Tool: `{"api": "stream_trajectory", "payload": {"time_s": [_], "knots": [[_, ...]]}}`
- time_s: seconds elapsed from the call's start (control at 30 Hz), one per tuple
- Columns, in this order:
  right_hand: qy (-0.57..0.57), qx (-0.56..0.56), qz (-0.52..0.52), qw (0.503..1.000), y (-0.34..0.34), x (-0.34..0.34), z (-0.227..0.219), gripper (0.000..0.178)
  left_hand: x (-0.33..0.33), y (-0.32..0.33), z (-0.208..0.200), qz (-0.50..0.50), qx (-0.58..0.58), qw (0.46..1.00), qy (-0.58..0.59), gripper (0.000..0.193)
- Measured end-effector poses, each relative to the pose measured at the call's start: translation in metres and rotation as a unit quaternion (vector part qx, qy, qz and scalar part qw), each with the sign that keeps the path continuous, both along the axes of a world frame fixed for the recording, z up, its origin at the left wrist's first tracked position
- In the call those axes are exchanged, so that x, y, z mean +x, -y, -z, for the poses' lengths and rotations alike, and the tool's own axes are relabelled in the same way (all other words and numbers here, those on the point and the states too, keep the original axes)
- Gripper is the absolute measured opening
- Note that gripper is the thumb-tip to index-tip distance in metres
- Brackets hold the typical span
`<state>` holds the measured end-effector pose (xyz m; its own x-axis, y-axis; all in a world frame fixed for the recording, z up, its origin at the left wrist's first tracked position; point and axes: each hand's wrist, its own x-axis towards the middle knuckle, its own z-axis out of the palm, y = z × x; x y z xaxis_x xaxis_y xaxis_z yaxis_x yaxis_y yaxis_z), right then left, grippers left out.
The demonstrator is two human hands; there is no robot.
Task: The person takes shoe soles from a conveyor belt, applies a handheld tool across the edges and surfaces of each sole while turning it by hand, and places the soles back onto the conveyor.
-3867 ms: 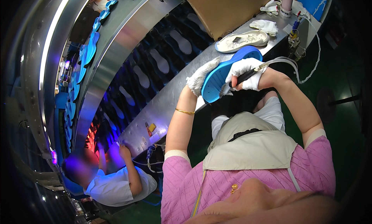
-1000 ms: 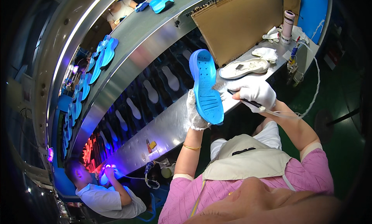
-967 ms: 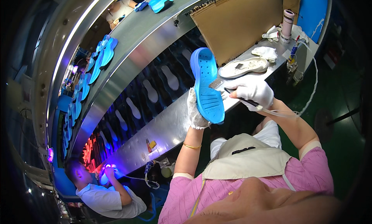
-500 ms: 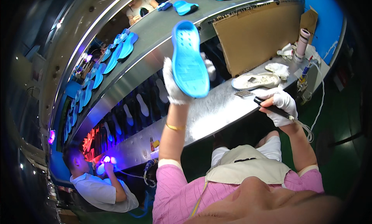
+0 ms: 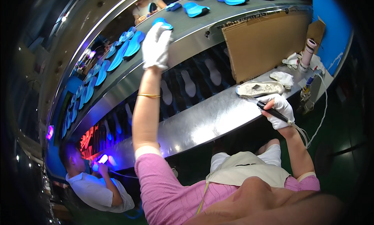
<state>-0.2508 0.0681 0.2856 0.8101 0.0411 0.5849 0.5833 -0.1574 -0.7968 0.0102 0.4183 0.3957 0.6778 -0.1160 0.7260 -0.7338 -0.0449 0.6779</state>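
Note:
My left hand [image 5: 157,48], in a white glove, reaches out over the conveyor belt. Its fingers are closed round a blue shoe sole [image 5: 162,22], most of which the hand hides. In its white fingerless glove, my right hand [image 5: 281,110] grips the black handle of a brush [image 5: 272,111] with a pale cord at its back end. The brush head is just at the near edge of a whitish shoe sole [image 5: 261,88] that lies on the metal bench and has a dark patch in it.
Rows of blue soles [image 5: 133,45] lie on the conveyor belt [image 5: 187,26]. Cardboard [image 5: 269,46] leans behind the metal bench [image 5: 194,123]; a crumpled white cloth [image 5: 282,79] and a pink bottle [image 5: 308,53] stand at right. At lower left a co-worker [image 5: 97,186] holds a lit object.
My left hand has carried the blue sole from above the bench's far edge forward and left onto the belt. The right hand, with the brush, has shifted slightly.

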Motion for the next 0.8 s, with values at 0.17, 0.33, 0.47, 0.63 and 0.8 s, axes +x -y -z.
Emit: {"api": "stream_trajectory", "payload": {"time_s": [0.17, 0.33, 0.47, 0.63, 0.8], "knots": [[0.12, -0.146, 0.09, 0.978, -0.001, 0.004, -0.002, 0.019, 0.023, -0.108, -0.04, -0.458, 0.474, 0.71, 0.246, 0.06], [0.139, -0.222, 0.093, 0.961, -0.005, 0.009, -0.009, 0.022, 0.055, -0.182, -0.023, -0.514, 0.578, 0.63, -0.059, 0.072], [0.142, -0.265, 0.102, 0.948, -0.015, 0.018, -0.004, 0.028, 0.062, -0.198, -0.016, -0.381, 0.504, 0.769, -0.101, 0.064], [0.107, -0.242, 0.077, 0.961, -0.024, 0.018, 0.012, 0.028, 0.048, -0.197, -0.025, -0.525, 0.518, 0.601, -0.307, 0.073], [0.07, -0.168, 0.027, 0.983, -0.019, 0.017, 0.029, 0.033, 0.029, -0.177, -0.027, -0.64, 0.515, 0.519, -0.237, 0.055]]}}
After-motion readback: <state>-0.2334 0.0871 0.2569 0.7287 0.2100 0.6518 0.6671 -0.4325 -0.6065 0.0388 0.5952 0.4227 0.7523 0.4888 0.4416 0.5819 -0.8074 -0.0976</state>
